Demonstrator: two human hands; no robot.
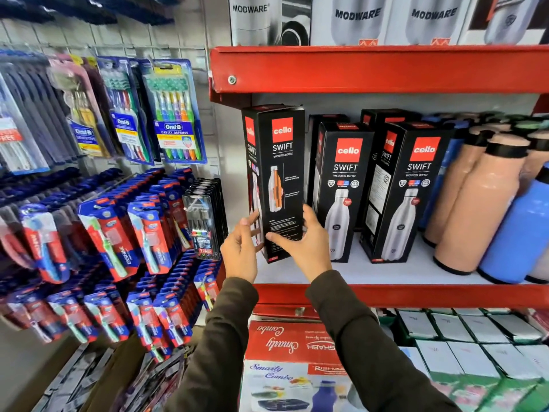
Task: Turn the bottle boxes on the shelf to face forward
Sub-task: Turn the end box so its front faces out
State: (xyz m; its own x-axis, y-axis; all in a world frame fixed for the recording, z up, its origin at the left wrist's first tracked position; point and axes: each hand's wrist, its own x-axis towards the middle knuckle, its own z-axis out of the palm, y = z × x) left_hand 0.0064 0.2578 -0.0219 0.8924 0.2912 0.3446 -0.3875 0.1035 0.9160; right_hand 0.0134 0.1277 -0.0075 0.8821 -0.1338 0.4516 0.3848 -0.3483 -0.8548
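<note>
Both hands grip the leftmost bottle box (277, 179) low down, left hand (242, 248) on its left edge, right hand (306, 242) on its front and right edge; it stands tilted on the white shelf (386, 272), left of two forward-facing boxes (341, 188).

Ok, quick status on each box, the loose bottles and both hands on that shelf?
Left cello box: held in both hands, tilted, cutaway-bottle panel toward the camera.
Middle cello box: standing on the shelf, bottle-picture front forward.
Right cello box: standing, angled, front and side both showing.
Peach bottles: upright, unboxed.
Blue bottle: upright, unboxed.
Left hand: on the box's left edge.
Right hand: thumb across the box's front.
</note>
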